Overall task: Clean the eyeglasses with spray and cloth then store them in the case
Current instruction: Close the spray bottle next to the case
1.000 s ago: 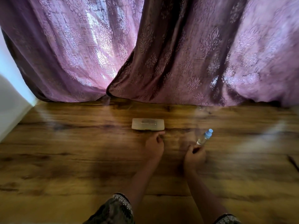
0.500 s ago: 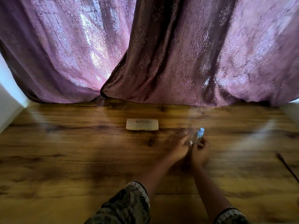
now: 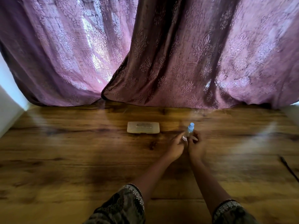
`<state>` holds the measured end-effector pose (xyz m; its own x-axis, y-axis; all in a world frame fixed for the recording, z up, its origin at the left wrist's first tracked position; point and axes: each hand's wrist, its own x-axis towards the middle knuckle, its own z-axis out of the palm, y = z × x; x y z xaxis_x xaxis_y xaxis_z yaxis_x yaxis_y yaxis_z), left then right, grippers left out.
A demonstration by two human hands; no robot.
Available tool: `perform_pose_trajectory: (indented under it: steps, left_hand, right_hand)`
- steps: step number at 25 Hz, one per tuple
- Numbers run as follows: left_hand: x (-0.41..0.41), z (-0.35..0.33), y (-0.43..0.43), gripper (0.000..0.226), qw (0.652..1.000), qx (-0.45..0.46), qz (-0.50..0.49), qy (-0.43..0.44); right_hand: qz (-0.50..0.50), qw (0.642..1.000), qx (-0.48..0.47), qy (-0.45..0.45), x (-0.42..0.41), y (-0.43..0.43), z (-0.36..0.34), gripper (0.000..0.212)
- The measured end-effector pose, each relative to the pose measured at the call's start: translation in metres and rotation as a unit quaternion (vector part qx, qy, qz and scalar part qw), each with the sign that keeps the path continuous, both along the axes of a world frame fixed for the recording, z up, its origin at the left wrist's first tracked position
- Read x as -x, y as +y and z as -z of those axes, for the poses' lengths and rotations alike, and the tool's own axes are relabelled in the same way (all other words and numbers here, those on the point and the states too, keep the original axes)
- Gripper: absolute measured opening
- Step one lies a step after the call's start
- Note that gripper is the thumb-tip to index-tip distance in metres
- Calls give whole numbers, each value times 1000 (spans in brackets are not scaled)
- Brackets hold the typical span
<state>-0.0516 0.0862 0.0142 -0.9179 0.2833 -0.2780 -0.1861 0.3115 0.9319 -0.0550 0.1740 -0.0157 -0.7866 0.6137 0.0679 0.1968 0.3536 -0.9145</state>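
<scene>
1 s back the left hand sits at the near edge of the case. now it is off the case and up against the spray bottle, beside the right hand.

- bottle stands upright now, not tilted as before, blue top up; it is right of the case and apart from it.
- right hand is wrapped round the bottle's lower body.
- left fingertips meet a small clear piece at the bottle's side, maybe an overcap. too blurred, so i cannot tell if they pinch it.
- case lies closed on the wooden surface. a dark shape shows through its lid, possibly the eyeglasses.
- no cloth in view.

my reading: the spray is being readied and cleaning has not begun.
</scene>
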Motion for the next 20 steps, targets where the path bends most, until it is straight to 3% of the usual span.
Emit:
perform_pose_trajectory:
  steps: [4, 13, 20]
  left_hand:
    - [11, -1, -20, 58, 996, 83, -16, 20]
    - [22, -6, -49, 60, 996, 78, -44, 10]
    - [25, 1, -55, 62, 996, 77, -35, 1]
  right_hand:
    - [-34, 999, 7, -32, 19, -16, -9, 34]
    - [-93, 993, 6, -74, 46, -42, -14, 34]
    - [-74, 992, 11, -100, 47, -50, -11, 32]
